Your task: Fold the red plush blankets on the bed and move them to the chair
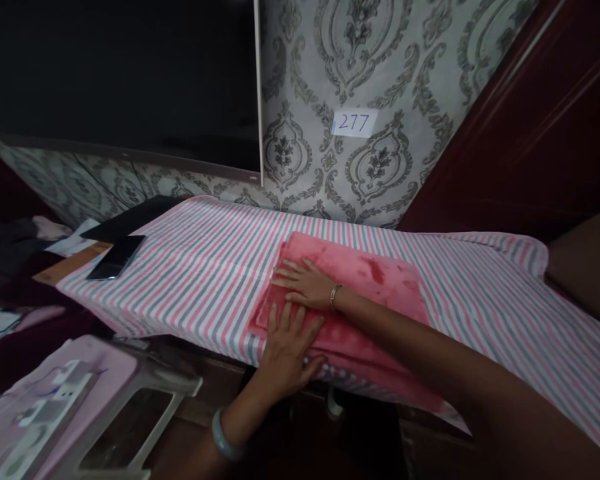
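Note:
A pink-red plush cloth [400, 280], folded into a flat rectangle, lies on the striped cover [200, 267] of the table. My right hand [310, 285], with a thin bracelet at the wrist, rests flat on the cloth's left part, fingers spread. Just below it, my left hand [287, 347] lies across the cloth's near left edge with fingers stretched out; a pale bangle [226, 437] circles that wrist. The two hands almost touch at the fingertips. Darker smudges in the pile mark the cloth's upper right, and part of the cloth is hidden under the right forearm.
A dark phone-like slab [117, 258] lies at the table's left end near a black flat item [135, 217]. A large screen [120, 80] hangs above. At lower left, a white power strip [50, 413] sits on a pink stool [115, 363]. A paper marked 277 [355, 123] is on the wall.

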The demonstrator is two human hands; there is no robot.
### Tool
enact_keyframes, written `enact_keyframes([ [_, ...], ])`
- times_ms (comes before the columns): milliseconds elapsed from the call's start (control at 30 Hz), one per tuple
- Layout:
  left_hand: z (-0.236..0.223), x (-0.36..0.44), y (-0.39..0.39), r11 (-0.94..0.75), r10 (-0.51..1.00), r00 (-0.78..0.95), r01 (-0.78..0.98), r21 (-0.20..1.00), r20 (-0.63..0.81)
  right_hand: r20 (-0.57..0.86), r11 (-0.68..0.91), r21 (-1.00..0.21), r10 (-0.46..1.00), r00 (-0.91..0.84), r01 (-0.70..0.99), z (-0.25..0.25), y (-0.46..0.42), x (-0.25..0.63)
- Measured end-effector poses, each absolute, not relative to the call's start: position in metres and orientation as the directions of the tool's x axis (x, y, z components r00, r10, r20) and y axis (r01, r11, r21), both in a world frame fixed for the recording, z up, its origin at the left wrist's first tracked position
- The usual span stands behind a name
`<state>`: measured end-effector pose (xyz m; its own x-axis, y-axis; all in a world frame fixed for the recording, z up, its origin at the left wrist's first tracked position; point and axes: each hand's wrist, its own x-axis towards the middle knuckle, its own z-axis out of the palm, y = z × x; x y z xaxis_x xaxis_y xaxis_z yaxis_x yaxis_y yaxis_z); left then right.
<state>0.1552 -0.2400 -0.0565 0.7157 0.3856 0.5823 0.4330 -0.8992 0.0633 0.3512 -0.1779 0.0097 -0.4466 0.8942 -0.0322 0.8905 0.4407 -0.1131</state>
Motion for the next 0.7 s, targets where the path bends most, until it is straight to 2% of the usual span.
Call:
enact_keyframes([
  [133, -0.064, 0.155, -0.242, -0.901, 0.375, 0.715, 0.432, 0.050, 0.590, -0.043, 0.229, -0.079, 0.971, -0.233, 0.970, 0.011, -0.131, 0.380],
  [300, -0.062, 0.156, -0.240, -0.903, 0.379, 0.711, 0.424, 0.069, 0.592, -0.140, -0.011, -0.219, 0.990, -0.021, 0.976, 0.008, -0.092, 0.411],
  [567, -0.066, 0.157, -0.239, -0.902, 0.400, 0.702, 0.414, 0.118, 0.589, -0.050, -0.007, -0.295, 0.999, -0.009, 0.955, -0.006, -0.090, 0.415],
  [700, -0.066, 0.156, -0.237, -0.901, 0.399, 0.695, 0.419, 0.114, 0.597, -0.020, -0.026, -0.292, 1.000, 0.021, 0.956, -0.003, -0.091, 0.411],
])
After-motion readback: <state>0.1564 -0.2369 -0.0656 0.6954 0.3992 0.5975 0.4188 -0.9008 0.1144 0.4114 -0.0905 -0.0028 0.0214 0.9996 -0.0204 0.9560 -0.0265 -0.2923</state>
